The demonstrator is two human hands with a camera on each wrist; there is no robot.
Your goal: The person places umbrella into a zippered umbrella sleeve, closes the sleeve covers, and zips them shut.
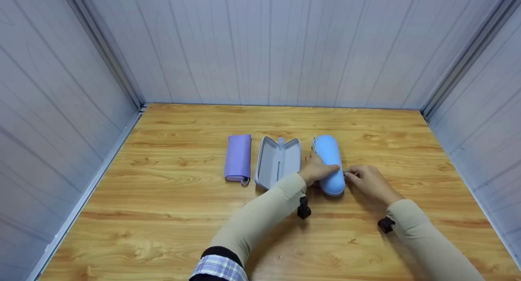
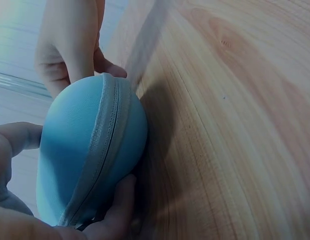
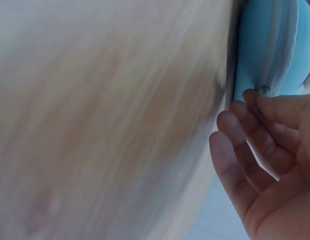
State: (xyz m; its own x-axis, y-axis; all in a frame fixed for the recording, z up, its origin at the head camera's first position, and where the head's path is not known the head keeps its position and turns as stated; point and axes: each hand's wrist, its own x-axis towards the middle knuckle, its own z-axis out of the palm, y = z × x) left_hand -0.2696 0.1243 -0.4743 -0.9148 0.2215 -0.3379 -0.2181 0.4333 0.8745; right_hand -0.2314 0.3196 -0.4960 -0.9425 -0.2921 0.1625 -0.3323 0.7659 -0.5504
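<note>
Left grip (image 1: 317, 170) holds blue case (image 1: 329, 151); right grip (image 1: 371, 184) pinches its zip pull (image 3: 266, 90). Left of the left grip: grey case (image 1: 268, 163), open, partly hidden by sleeve (image 1: 260, 214); purple pouch (image 1: 238, 157) beyond.

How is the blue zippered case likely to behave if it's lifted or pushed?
The blue zippered case would probably keep its shape when lifted: its domed shell shows no obvious dent under the left hand. Pushed sideways, it might rock or roll, given its rounded sides.
</note>
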